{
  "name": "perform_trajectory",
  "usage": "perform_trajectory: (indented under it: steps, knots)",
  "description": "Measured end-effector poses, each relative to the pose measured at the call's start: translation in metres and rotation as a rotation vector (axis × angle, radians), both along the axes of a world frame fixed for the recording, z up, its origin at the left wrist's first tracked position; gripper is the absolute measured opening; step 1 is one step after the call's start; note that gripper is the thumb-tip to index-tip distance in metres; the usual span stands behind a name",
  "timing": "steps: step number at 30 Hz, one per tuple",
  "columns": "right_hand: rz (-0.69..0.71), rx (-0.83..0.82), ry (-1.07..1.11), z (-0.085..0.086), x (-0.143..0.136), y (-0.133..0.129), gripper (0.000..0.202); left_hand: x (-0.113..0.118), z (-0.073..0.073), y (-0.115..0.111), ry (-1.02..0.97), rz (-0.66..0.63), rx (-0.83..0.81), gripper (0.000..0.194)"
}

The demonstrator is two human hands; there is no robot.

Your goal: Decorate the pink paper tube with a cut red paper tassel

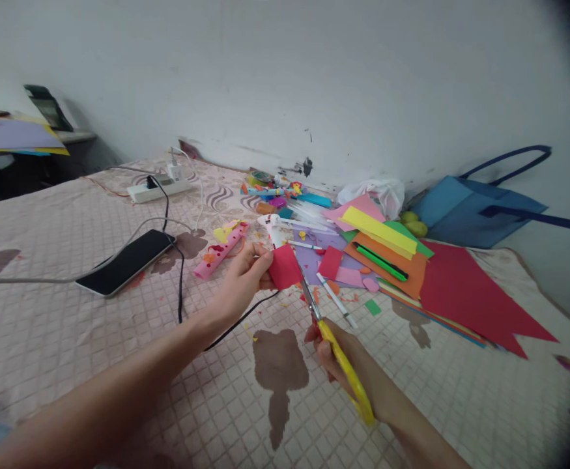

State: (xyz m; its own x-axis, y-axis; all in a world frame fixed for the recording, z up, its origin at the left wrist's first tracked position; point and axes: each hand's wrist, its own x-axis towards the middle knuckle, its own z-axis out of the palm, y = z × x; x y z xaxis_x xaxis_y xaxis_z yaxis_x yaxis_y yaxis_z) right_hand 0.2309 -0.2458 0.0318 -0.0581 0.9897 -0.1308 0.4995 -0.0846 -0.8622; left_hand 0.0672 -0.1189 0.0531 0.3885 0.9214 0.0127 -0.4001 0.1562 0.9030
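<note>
My left hand (248, 273) pinches a small piece of red paper (285, 266) by its left edge, above the tablecloth. My right hand (341, 355) is wrapped round the yellow handle of a pair of scissors (346, 365). The scissor blades point up and away from me, and their tips meet the right edge of the red paper. Just beyond the paper stands a small white figure (271, 228), partly hidden. To the left of it lies a decorated pink paper roll (222, 251). Another red paper piece (331, 262) rests on purple paper to the right.
Coloured sheets, with a large red sheet (475, 286) among them, and a green marker (380, 260) lie to the right. At the back right leans a blue bag (475, 208). A black phone (126, 262), cables and a white power strip (160, 189) occupy the left side. Paper scraps are scattered mid-table.
</note>
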Motion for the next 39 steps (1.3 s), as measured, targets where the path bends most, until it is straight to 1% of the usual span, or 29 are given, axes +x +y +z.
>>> perform_trajectory:
  steps: [5,9,11,13,17,21,24,29,34,39]
  knots:
    - [-0.061,-0.035,0.041,0.006,-0.004,0.001,0.045,-0.002,0.000,0.000,-0.005,-0.005,0.006,0.027]
    - [-0.152,-0.123,0.089,0.001,-0.006,0.003,0.032,-0.002,-0.002,0.002,0.002,-0.006,0.017,0.027]
    - [-0.159,-0.119,0.087,-0.002,-0.005,0.003,0.033,-0.003,-0.002,0.003,0.009,-0.005,0.019,0.027]
    - [-0.121,-0.090,0.081,-0.003,-0.003,0.003,0.038,-0.003,-0.002,0.003,0.005,-0.004,0.021,0.027]
    - [0.013,-0.039,0.079,0.001,0.001,0.000,0.051,-0.003,-0.002,0.002,0.000,-0.021,0.023,0.025]
    - [0.071,-0.023,0.058,0.004,0.004,-0.004,0.049,-0.004,-0.002,0.002,0.006,-0.015,0.018,0.024]
    - [0.075,-0.023,0.051,0.004,0.004,-0.005,0.049,-0.004,-0.001,0.002,-0.002,-0.015,0.025,0.024]
    - [0.061,-0.050,0.072,0.008,-0.001,-0.004,0.053,-0.003,-0.002,0.002,-0.003,-0.012,0.019,0.025]
    - [0.020,-0.083,0.096,0.010,-0.005,-0.002,0.059,-0.003,-0.004,0.003,-0.009,-0.004,0.009,0.025]
    - [0.044,-0.028,0.029,0.008,-0.004,-0.002,0.055,-0.002,-0.004,0.002,-0.005,-0.007,0.012,0.026]
